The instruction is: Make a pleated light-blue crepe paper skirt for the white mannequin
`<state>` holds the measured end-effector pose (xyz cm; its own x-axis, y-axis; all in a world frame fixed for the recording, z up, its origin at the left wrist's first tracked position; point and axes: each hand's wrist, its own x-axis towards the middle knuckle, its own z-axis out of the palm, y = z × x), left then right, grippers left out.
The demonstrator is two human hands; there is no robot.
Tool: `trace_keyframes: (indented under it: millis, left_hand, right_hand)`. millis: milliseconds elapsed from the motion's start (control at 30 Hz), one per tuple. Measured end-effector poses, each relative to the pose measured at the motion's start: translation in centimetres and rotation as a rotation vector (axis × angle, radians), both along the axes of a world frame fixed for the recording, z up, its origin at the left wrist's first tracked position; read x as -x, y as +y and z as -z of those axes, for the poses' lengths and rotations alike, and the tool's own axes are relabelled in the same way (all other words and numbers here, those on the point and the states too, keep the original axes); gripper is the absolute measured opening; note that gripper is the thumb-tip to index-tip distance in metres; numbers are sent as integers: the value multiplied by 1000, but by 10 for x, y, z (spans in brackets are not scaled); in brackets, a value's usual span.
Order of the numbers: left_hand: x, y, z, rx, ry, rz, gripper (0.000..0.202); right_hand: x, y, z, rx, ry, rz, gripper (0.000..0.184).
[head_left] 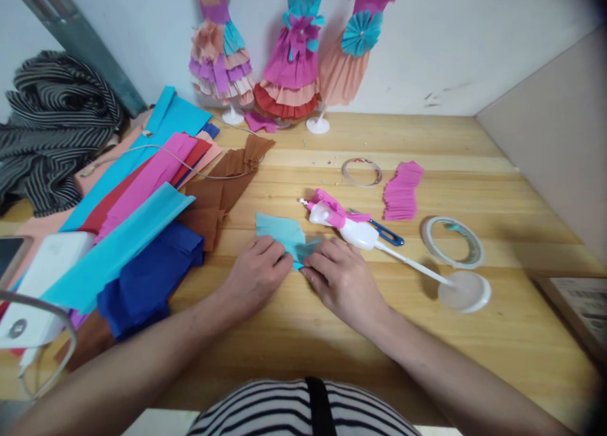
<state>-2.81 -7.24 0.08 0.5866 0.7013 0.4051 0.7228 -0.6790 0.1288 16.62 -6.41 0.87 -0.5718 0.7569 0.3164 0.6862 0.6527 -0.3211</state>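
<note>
A small piece of light blue crepe paper point(283, 230) lies on the wooden table point(474, 189) in front of me. My left hand point(256, 275) and my right hand point(344, 278) meet at its near edge, fingers curled and pinching the paper between them. Just beyond my right hand lies a white doll mannequin point(353, 229) on its side, part wrapped in pink paper, with its rod and round base point(465, 290) pointing right. Blue-handled scissors point(386, 234) lie behind it.
Sheets of crepe paper in blue, pink, red, brown and dark blue point(152, 234) are heaped at the left, with a white box point(42, 284) and striped cloth point(52, 120). Three dressed mannequins point(289, 57) stand at the wall. Two tape rolls point(453, 241) and pleated pink paper point(402, 191) lie right.
</note>
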Motion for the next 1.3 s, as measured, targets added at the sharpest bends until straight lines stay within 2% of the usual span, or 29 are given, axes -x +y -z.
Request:
trace_keyframes:
  millis: [167,433,600,733,967,1067,1167,1300]
  left_hand:
    - [-1,1,1,24,-9,1,17]
    - [-1,0,1,57,-22,-31,19]
    - [-1,0,0,54,-20,-47,21]
    - [-1,2,0,111,-45,-76,19]
    - [-1,6,-4,233,-96,-101,15]
    - [-2,5,-6,239,-105,-122,13]
    - [-3,3,-7,204,-93,-130,9]
    - [-3,2,-7,81,-41,-70,13]
  right_hand:
    - [-1,2,0,-32,-9,4,20]
    - [-1,5,3,106,112,29,6]
    - [0,6,3,106,86,12,13]
    - [0,7,1,185,100,63,3]
    - [3,11,-2,276,71,80,5]
    - [4,9,-2,247,85,62,6]
    - [5,6,-2,151,67,55,6]
    - [5,3,-4,66,8,28,12]
